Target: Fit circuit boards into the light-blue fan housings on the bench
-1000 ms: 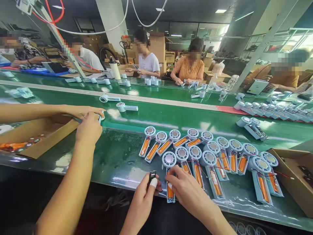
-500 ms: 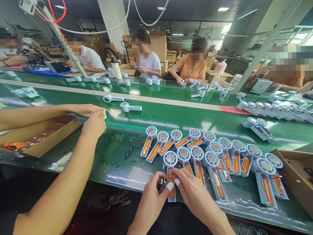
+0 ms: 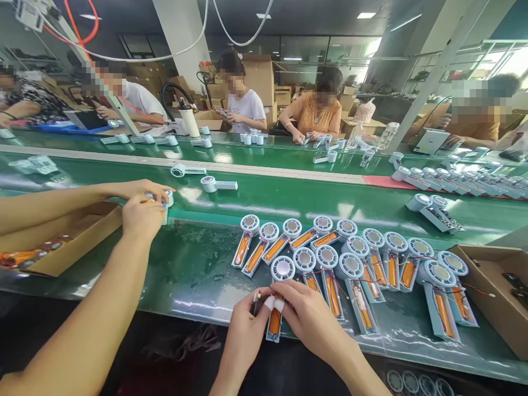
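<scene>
Orange battery, pale-blue fan: two bare hands meet over the handle.
The left hand pinches a small dark piece beside the handle; the right hand has its fingers bunched over it, though whether they grip wire or casing I cannot tell. The fan lies by the table's near edge, handle toward the person. Best, I'd judge, to steady the handle, leave any wire slack and avoid pressing the battery. The glossy green table carries similar fans rightward to an open box; across the belt, co-workers sit before stacked cartons.
</scene>
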Demonstrator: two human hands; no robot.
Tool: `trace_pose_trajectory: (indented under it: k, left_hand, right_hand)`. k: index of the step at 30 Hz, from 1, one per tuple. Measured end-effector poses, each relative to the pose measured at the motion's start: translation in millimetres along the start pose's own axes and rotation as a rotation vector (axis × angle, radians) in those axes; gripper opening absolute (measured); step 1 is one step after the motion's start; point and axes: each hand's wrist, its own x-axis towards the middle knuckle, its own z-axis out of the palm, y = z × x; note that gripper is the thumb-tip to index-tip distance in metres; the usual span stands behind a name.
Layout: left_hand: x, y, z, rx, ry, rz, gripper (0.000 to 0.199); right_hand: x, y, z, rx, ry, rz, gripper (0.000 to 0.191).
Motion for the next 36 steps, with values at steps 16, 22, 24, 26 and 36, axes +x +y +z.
trace_pose_trajectory:
  k: [16, 22, 24, 26, 36]
  left_hand:
    - [0.0, -9.2, 13.0, -0.334, 0.078, -0.204, 0.043]
    - [-1.9, -12.7, 1.3, -0.171, 0.101, -0.188, 0.047]
    - [-4.3, -17.6, -5.5, -0.08, 0.103, -0.145, 0.046]
    - [-7.6, -22.1, -10.3, -0.007, 0.094, -0.119, 0.039]
    - [-5.0, -8.7, -7.2, 0.181, -0.045, -0.03, 0.037]
  right_hand:
    - [-0.5, 3.9, 45.8, 0.226, 0.36, 0.197, 0.019]
    - [0.1, 7.9, 49.4, 0.255, 0.411, 0.136, 0.018]
    - [0.2, 9.0, 48.5, 0.161, 0.402, 0.095, 0.02]
    - [0.5, 9.1, 46.0, -0.007, 0.387, 0.039, 0.022]
    - [6.3, 8.2, 30.2, -0.371, 0.272, -0.105, 0.019]
